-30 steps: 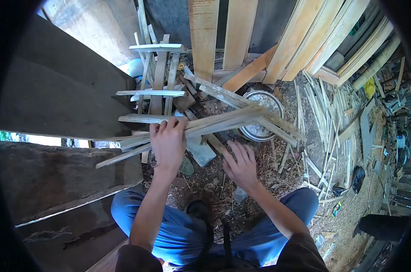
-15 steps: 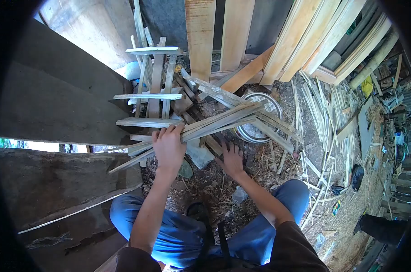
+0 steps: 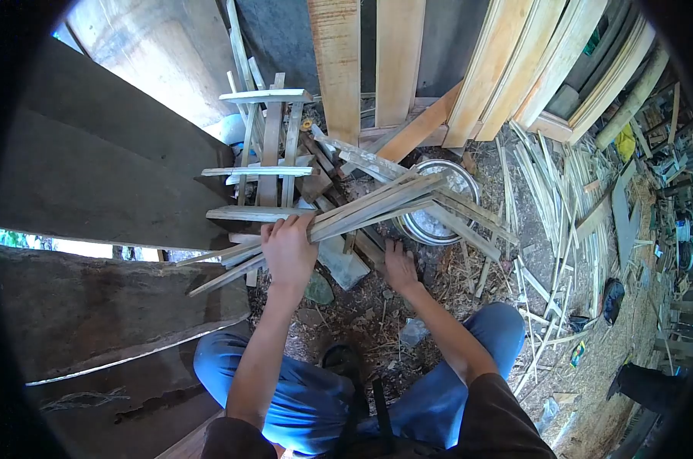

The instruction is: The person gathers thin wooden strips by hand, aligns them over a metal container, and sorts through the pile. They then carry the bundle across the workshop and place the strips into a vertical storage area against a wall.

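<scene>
My left hand (image 3: pixel 288 252) is closed around a bundle of thin wooden strips (image 3: pixel 377 205). The bundle slants up to the right, and several strips bend down at its far end. Lower down, my right hand (image 3: pixel 401 269) is near the ground with its fingers curled at the end of a short piece of wood (image 3: pixel 371 249); its fingertips are partly hidden. A pale flat block (image 3: pixel 343 264) and a greenish stone (image 3: pixel 319 289) lie between my hands.
Crossed wooden slats (image 3: pixel 267 172) stand at the upper left, beside dark boards (image 3: pixel 117 153). A round metal basin (image 3: pixel 473 187) sits behind the bundle. Planks (image 3: pixel 400 61) lean at the back. Loose strips (image 3: pixel 564 199) and a dark shoe (image 3: pixel 613 301) are at right.
My right hand has moved slightly right and its spread fingers have drawn together by the short piece of wood. My left hand still holds the strips. The view has shifted slightly.
</scene>
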Motion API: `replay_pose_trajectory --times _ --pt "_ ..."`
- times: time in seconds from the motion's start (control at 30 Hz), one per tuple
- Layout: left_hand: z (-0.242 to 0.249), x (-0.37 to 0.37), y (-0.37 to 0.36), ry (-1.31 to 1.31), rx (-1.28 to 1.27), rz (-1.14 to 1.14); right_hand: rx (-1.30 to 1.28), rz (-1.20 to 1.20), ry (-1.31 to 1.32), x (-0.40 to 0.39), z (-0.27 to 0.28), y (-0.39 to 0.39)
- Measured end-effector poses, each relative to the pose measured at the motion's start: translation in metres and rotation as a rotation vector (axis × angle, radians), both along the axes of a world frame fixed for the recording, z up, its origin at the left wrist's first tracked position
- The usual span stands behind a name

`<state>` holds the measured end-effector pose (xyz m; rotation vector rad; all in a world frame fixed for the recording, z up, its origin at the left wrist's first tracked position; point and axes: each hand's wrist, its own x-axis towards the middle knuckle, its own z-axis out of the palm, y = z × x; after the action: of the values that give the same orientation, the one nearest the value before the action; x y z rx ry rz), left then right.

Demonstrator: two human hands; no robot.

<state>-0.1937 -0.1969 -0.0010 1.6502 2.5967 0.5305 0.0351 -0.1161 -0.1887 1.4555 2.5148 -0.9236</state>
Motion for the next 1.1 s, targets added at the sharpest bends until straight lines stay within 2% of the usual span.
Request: replay_pose_trajectory --times 0.07,0.13,0.37,0.43,0.53,0.67,0.83,1.1 --pt "0.0 0.004 0.002 -0.012 -0.004 -0.008 0.047 0.02 0.0 0.004 0.007 -0.005" --pt "-0.001 0.008 0.005 0.016 0.023 -0.014 0.301 0.032 -0.061 0.002 0.044 -0.012" --pt "0.001 0.026 0.018 -0.008 0.034 -0.032 0.388 0.022 0.003 0.046 0.106 -0.025" --pt "0.003 0.032 0.021 0.002 0.027 -0.061 0.525 0.009 0.034 0.062 0.118 -0.036" --pt "0.0 0.045 0.028 0.005 0.056 -0.093 0.52 0.028 0.028 0.09 0.169 -0.041" --pt "0.014 0.076 0.039 0.009 0.044 -0.143 0.529 0.012 0.06 0.135 0.193 -0.05" --pt "0.029 0.12 0.054 0.041 0.091 -0.26 0.851 -0.028 0.12 0.196 0.23 -0.043" --pt "0.047 0.196 0.062 -0.061 0.079 -0.581 0.921 -0.175 0.19 0.284 0.245 -0.02"
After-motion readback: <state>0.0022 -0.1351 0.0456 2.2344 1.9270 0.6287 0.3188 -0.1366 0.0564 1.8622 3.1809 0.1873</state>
